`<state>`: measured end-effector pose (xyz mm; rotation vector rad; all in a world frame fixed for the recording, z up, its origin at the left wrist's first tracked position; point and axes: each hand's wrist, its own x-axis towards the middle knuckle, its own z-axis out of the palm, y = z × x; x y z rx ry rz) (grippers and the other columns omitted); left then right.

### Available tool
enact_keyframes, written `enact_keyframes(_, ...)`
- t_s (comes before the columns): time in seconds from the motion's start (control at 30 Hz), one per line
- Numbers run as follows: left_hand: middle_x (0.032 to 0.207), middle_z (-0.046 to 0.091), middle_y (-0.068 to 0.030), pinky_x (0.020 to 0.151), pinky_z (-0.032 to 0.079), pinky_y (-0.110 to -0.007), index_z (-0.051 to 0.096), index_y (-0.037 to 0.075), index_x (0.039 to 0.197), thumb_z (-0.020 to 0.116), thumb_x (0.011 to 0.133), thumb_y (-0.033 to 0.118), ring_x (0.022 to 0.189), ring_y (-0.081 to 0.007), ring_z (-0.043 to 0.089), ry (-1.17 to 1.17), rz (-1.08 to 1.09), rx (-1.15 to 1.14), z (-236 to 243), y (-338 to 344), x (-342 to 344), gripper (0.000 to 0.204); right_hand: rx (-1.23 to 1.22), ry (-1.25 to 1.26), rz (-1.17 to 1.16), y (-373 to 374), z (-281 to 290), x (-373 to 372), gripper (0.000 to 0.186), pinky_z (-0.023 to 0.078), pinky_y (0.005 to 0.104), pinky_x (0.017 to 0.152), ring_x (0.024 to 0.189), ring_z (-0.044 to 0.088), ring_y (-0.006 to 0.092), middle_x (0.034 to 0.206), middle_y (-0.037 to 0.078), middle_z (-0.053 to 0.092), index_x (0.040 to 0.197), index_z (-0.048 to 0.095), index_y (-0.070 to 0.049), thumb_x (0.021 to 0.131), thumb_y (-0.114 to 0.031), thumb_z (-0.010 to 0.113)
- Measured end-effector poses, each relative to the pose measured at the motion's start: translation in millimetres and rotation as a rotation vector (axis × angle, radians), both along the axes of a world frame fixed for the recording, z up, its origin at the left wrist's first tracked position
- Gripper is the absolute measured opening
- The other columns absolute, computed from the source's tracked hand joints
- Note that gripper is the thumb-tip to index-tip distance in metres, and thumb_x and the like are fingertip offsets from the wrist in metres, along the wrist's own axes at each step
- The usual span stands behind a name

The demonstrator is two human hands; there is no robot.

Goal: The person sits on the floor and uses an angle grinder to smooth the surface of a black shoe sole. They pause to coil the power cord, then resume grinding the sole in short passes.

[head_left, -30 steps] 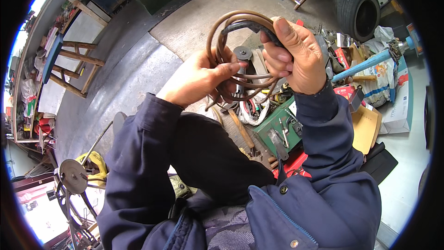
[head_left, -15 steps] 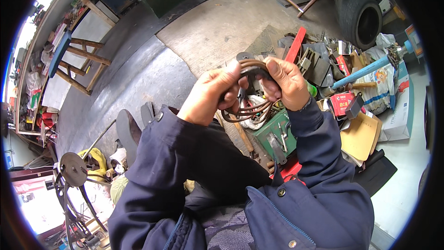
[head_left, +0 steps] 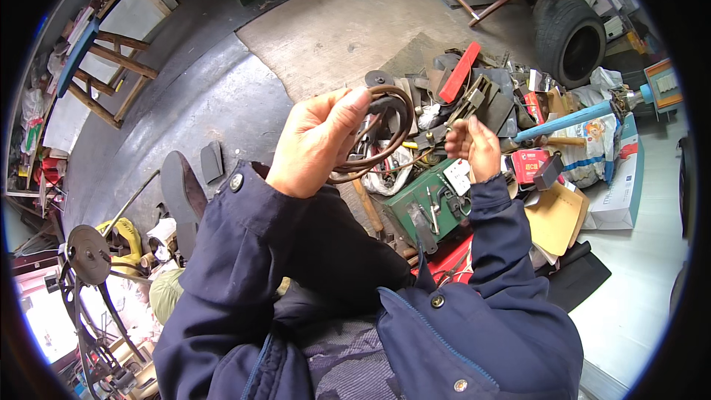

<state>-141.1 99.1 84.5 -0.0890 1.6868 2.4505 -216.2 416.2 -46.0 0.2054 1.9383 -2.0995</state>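
Note:
My left hand is closed round a coil of brown cord, held up over my lap. Its loops hang to the right of my thumb, and some black material lies inside the bend. My right hand is apart from the coil, fingers curled in, above a green metal box. One strand runs from the coil toward the right fingers; whether they grip its end is unclear. Beneath the hands lie loose tools and a wooden handle.
A red bar and piled metal parts lie ahead on the right, near a tyre. Shoe soles lie on the floor at left, beside a machine with a round wheel. A blue-topped stool stands farther left.
My right hand has let go of the bunched coil and moved right and slightly down. The left hand keeps the coil, whose loops now show more openly. The view has shifted a little.

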Motion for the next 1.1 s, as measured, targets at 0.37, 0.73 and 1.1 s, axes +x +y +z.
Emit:
enact_keyframes(0.37,0.057,0.037,0.0053,0.048,0.024,-0.026,0.049,0.010,0.075,0.055,0.108,0.039,0.048,-0.0060,0.030,-0.014,0.046,0.049,-1.3,-5.0,-3.9,0.045,0.190,-0.109,0.171,-64.4,-92.6,52.4,0.038,0.061,0.0340,0.082,0.102,0.071,0.0221,0.117,0.015,0.070,0.135,0.056,0.000,0.101,-0.016,0.063)
enact_keyframes(0.73,0.057,0.033,0.0051,0.048,0.024,-0.028,0.048,0.011,0.082,0.052,0.109,0.046,0.048,-0.0077,0.025,0.025,0.200,0.190,-7.5,-16.3,-16.5,0.044,0.302,0.192,0.573,-143.1,-43.2,46.7,0.018,0.053,0.0307,0.091,0.102,0.068,0.0150,0.108,0.008,0.072,0.109,0.068,0.001,0.096,-0.010,0.064)
enact_keyframes(1.1,0.059,0.043,0.0062,0.044,0.026,-0.025,0.050,0.014,0.075,0.056,0.109,0.039,0.047,-0.0039,0.032,0.091,0.188,0.184,-7.6,-18.0,-14.9,0.042,0.184,0.620,0.281,-172.2,-54.2,31.2,0.072,0.052,0.0361,0.099,0.118,0.065,0.0300,0.134,0.021,0.062,0.147,0.042,0.001,0.085,-0.012,0.075)
